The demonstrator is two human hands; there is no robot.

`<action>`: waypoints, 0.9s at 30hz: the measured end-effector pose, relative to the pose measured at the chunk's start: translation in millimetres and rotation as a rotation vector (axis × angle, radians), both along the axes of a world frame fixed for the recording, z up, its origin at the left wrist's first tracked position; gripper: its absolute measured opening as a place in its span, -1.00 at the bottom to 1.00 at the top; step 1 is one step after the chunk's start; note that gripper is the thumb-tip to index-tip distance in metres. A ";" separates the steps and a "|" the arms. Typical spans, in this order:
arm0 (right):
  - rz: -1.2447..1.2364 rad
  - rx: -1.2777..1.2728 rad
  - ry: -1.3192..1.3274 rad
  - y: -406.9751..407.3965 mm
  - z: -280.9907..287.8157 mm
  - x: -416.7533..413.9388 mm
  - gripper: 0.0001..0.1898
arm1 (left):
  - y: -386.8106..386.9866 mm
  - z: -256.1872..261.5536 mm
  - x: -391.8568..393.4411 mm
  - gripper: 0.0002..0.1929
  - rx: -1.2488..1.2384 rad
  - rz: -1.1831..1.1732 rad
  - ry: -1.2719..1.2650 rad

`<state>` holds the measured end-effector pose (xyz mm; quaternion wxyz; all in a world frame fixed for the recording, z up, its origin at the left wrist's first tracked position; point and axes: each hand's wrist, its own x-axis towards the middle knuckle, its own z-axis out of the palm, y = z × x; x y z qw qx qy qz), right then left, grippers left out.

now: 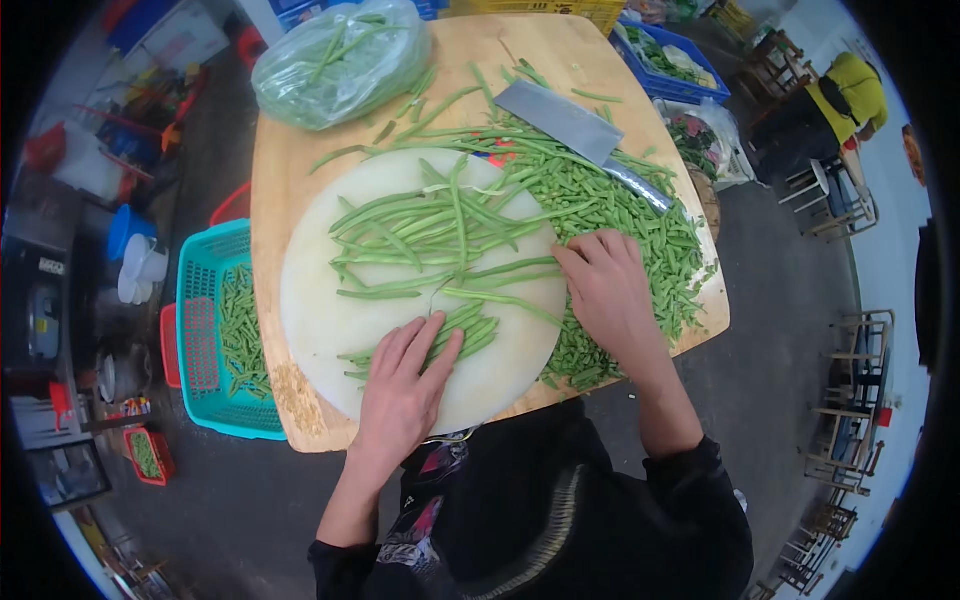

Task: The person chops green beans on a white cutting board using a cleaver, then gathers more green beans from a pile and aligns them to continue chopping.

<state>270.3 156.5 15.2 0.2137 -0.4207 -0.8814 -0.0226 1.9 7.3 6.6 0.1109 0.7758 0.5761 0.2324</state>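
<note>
A round white cutting board lies on a wooden table. My left hand rests over a small bunch of green beans near the board's front, fingers spread. At the board's right edge, the fingertips of my right hand pinch the ends of long green beans. More whole beans lie loosely across the board's upper half. A cleaver with a metal handle rests on a large pile of cut bean pieces, beyond my right hand. What lies under my left palm is hidden.
A clear plastic bag of beans sits at the wooden table's far left corner. Left of the table stands a turquoise basket with cut beans. A blue crate holds vegetables at the far right. Beyond it, a person bends over.
</note>
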 end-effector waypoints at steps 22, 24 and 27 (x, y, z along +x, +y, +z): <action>0.312 -0.408 0.345 -27.9 29.5 -14.6 -0.78 | -36.0 10.6 -30.9 -0.52 0.256 0.521 -0.365; 0.424 -0.385 0.343 -45.4 23.9 -28.9 -0.79 | -42.9 14.0 -36.1 -0.54 0.339 0.665 -0.490; 0.523 -0.480 0.229 -69.0 10.5 -48.6 -0.78 | -47.3 23.2 -34.2 -0.54 0.413 0.615 -0.337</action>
